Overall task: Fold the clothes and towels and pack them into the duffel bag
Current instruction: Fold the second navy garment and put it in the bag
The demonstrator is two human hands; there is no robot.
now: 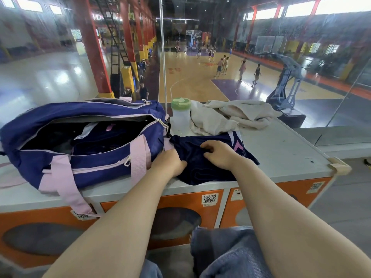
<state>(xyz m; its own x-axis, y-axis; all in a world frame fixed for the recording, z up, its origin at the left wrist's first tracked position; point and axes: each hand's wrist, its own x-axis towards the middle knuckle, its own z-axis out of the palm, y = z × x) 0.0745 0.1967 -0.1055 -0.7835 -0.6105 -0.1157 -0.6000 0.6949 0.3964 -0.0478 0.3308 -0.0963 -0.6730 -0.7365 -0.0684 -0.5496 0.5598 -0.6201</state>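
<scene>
A navy garment (200,167) with pink and white trim lies folded on the grey counter, just right of the duffel bag. My left hand (169,163) grips its left edge with curled fingers. My right hand (217,152) pinches the cloth near its middle. The navy duffel bag (94,157) with pink straps sits at the left, its top zip wide open and dark clothes inside. A crumpled cream towel (226,115) lies behind the garment at the back of the counter.
A clear bottle with a green lid (180,113) stands between the bag and the towel. The grey counter (281,153) has bare room at the right, ending at a padded corner. A glass wall rises right behind it, with a basketball court below.
</scene>
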